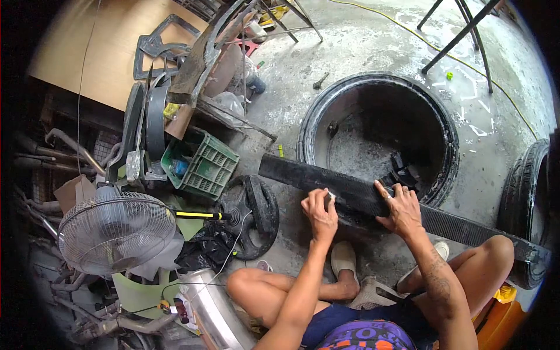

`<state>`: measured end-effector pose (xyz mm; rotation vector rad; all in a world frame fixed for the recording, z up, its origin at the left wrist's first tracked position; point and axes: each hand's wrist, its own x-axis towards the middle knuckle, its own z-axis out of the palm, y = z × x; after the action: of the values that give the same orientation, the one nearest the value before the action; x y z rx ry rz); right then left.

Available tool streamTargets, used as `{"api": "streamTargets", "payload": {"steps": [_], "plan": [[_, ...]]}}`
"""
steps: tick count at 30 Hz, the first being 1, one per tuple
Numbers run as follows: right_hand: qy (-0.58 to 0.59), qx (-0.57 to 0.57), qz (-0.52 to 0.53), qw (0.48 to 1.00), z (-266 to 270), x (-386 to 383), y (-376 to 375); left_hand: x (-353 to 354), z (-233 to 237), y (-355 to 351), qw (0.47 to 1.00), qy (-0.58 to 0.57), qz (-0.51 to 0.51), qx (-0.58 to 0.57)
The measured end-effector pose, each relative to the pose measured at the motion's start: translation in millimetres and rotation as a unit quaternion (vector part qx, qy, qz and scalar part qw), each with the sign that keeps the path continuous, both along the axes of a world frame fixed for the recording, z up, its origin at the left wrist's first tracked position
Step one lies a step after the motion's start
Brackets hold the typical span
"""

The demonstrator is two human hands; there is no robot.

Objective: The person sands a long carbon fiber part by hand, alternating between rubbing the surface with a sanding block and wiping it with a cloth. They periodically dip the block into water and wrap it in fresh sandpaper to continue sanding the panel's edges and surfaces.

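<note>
Black panel (449,224) under both hands (361,210); tire (309,111) just beyond.

A long, narrow black panel with a fine woven, carbon-fibre-like pattern (449,225) lies slantwise across the near edge of a large, round black tyre-like ring (307,131), its left end farther from the person than its right. Its surface is mostly dark, with dull, dusty-looking patches toward the right end, which reaches a black tyre (515,195). A small whitish piece (332,196), mostly hidden by the left fingers (317,201), is held against the panel.
</note>
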<state>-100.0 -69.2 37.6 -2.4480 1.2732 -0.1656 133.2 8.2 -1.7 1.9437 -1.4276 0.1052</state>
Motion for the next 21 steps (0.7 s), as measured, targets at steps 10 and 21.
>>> {"api": "streamTargets", "payload": {"steps": [10,21], "plan": [[0.008,0.018,0.002,1.000,4.1,2.0,-4.3,-10.6,11.9,-9.8,0.999,-0.021,0.002,0.029],[0.002,0.030,-0.003,1.000,1.1,-0.3,-5.9,-9.8,3.4,-11.7,0.998,-0.038,-0.033,0.028]]}}
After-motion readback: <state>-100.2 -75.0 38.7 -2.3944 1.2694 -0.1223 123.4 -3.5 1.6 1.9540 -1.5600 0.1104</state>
